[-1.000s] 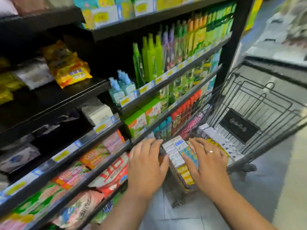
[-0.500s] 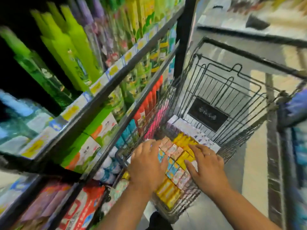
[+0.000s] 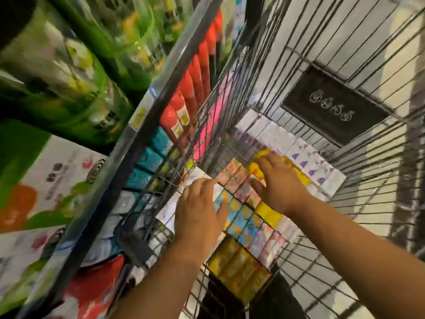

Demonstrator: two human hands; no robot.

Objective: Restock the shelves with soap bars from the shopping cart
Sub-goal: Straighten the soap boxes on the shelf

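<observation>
Right, both hands are reaching into the shopping cart: left hand and right hand are lying on the soap bars, fingers spread, pinching nothing, probably bracketing a block to lift. Bars are sitting boxed in tight rows on the cart floor, likely so none topple. Counting: two hands, one cart, roughly five colour groups; blur is hiding box counts

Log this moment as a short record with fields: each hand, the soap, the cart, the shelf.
left hand: open, fingers spread on the soap boxes
right hand: open, spread over pink and yellow boxes
soap boxes: packed in rows in the cart, none lifted
shopping cart: wire, close beside the shelf
shelf: to the left, stocked
</observation>
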